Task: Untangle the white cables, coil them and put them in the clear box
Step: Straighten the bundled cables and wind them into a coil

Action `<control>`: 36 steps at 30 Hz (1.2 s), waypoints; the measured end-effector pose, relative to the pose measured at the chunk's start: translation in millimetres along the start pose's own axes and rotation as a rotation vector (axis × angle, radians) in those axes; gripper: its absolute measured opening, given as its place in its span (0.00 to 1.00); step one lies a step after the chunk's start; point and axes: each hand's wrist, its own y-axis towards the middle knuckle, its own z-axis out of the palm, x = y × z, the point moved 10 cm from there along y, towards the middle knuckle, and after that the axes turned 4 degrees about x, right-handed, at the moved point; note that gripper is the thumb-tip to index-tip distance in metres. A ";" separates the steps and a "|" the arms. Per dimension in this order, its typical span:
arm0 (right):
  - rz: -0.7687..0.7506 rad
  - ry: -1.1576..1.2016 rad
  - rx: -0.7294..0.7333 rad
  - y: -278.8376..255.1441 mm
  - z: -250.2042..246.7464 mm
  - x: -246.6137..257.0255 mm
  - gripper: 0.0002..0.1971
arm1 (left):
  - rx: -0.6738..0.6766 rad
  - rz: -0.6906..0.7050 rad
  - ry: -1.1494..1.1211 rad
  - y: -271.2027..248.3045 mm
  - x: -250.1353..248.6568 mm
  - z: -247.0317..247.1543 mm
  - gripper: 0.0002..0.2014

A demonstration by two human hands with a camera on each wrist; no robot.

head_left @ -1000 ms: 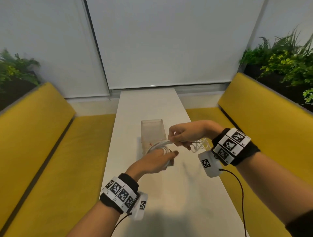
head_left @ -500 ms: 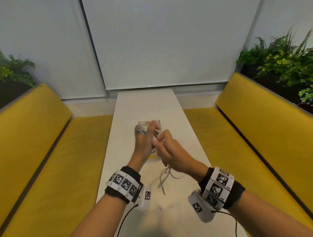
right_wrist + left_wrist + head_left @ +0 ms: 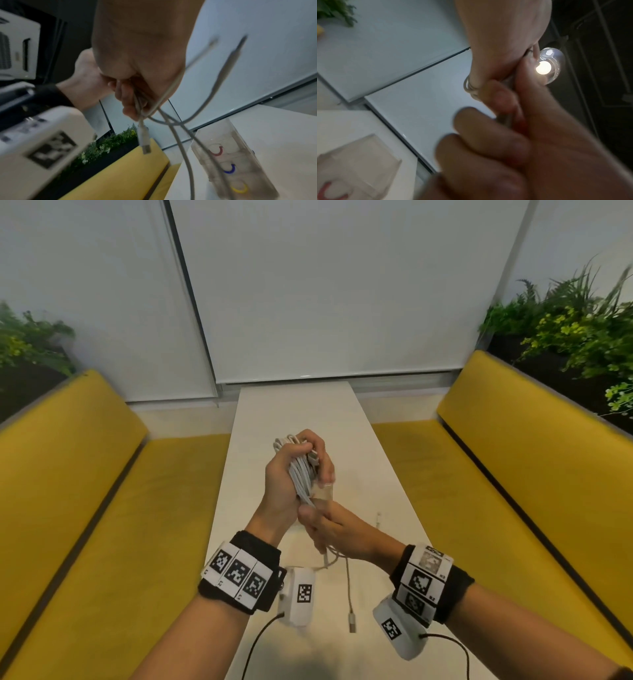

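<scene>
Fingers [image 3: 317,450] of left hand [image 3: 291,474] curled round coiled cables [image 3: 301,474]; right hand [image 3: 337,530] pinching trailing strands above desk [image 3: 383,474], near clear box [image 3: 240,162].

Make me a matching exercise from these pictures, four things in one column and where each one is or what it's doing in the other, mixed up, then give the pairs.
Things:
1. left hand
2. right hand
3. clear box
4. USB plug

States:
A. stands on the white table, no cable inside
B. grips the coiled bundle of white cables, held upright
C. dangles on a loose cable end below the hands
D. pinches the loose strands just under the bundle

Pairs: 1-B, 2-D, 3-A, 4-C
</scene>
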 end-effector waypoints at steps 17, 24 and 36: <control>0.416 -0.298 0.664 -0.4 -33.3 -35.6 0.10 | 0.602 -0.680 0.411 -62.2 62.0 60.5 0.12; 0.522 -0.413 0.589 9.1 -48.3 -28.6 0.09 | 0.737 -0.906 0.836 -81.3 104.8 48.9 0.16; 0.529 -0.519 0.240 -2.6 -72.3 -14.3 0.11 | 0.393 -0.714 1.288 -47.4 87.3 -31.0 0.22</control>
